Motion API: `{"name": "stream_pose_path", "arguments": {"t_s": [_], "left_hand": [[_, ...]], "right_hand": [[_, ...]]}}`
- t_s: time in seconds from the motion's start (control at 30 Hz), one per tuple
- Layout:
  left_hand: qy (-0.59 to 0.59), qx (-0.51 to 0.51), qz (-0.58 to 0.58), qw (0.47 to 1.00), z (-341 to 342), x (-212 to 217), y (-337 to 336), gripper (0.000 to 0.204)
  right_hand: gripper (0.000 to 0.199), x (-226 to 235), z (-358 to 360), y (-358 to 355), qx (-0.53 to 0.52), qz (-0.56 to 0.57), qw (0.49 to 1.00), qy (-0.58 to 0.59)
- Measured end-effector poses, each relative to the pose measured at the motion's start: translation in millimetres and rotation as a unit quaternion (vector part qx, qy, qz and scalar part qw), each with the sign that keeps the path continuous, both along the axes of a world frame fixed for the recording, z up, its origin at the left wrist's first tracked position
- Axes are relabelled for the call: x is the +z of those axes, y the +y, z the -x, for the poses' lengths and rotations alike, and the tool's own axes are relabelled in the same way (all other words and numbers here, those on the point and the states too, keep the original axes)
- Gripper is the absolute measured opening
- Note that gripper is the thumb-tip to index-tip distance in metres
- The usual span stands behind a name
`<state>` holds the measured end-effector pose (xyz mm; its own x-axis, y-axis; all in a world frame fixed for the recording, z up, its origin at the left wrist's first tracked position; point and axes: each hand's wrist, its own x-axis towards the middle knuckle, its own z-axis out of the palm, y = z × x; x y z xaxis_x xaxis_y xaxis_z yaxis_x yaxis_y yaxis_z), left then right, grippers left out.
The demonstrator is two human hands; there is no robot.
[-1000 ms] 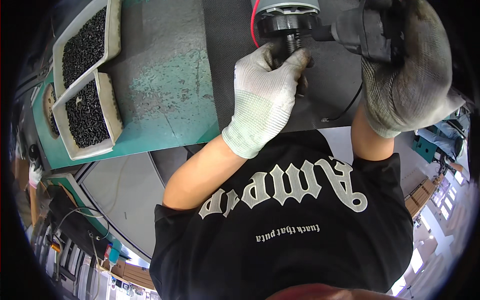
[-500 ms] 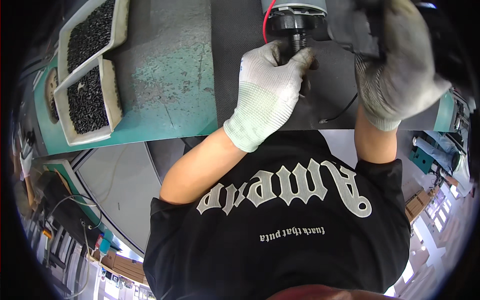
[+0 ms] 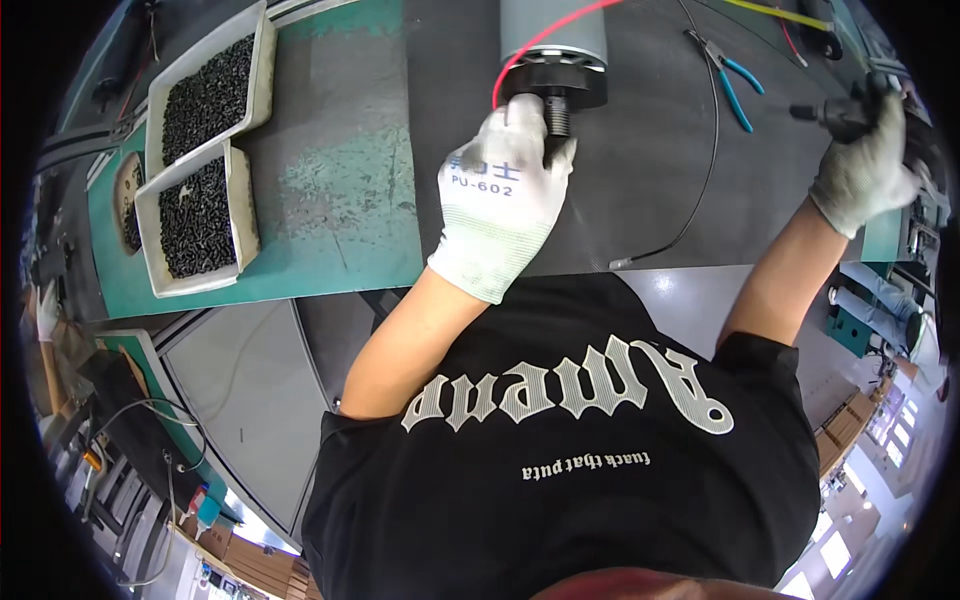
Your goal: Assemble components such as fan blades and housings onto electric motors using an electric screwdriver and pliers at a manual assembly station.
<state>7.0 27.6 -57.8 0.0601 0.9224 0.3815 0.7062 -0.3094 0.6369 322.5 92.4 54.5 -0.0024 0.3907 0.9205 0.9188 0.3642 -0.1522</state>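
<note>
The grey motor (image 3: 553, 25) sits back from our scuffed green workbench's (image 3: 340, 215) near edge; our left hand (image 3: 500, 180) half-curls at its threaded shaft (image 3: 558, 115), gripping or not we cannot tell. Toward the right edge, our right hand (image 3: 865, 175) clasps a black power driver (image 3: 843, 118). Beyond, a blue-trousered person (image 3: 880, 300).

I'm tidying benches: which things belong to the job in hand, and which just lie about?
Seemingly in the job: threaded shaft on the grey cylinder, at the left hand; dark power tool, in the right hand.

Apparently lying about: blue-handled pliers; thin black cable; two pale trays of small black parts, perhaps stock.
</note>
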Motion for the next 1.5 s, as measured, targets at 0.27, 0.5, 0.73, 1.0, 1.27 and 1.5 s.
{"name": "stream_pose_path", "arguments": {"t_s": [0.27, 0.5, 0.73, 1.0, 1.27, 1.5], "left_hand": [[0.095, 0.069, -0.064, 0.991, 48, 14, -20, 0.036], [0.066, 0.067, 0.009, 0.996, 61, 61, -17, 0.033], [0.223, 0.43, 0.113, 0.867, 327, 95, 33, 0.031], [0.357, 0.393, 0.192, 0.825, 472, 29, 92, 0.033], [0.373, 0.373, 0.171, 0.832, 489, 12, 104, 0.033], [0.382, 0.38, 0.194, 0.82, 490, 9, 107, 0.034]], "right_hand": [[0.049, -78, 2, 25, -0.072, 0.137, 0.988, -0.015], [0.049, -126, -30, 23, -0.001, 0.421, 0.898, -0.129], [0.049, -122, -34, 5, -0.041, 0.407, 0.907, -0.095], [0.047, -135, -40, 8, -0.059, 0.387, 0.92, -0.021], [0.045, -127, -27, 6, -0.077, 0.39, 0.917, -0.011], [0.045, -130, -32, 6, -0.07, 0.388, 0.919, -0.015]]}}
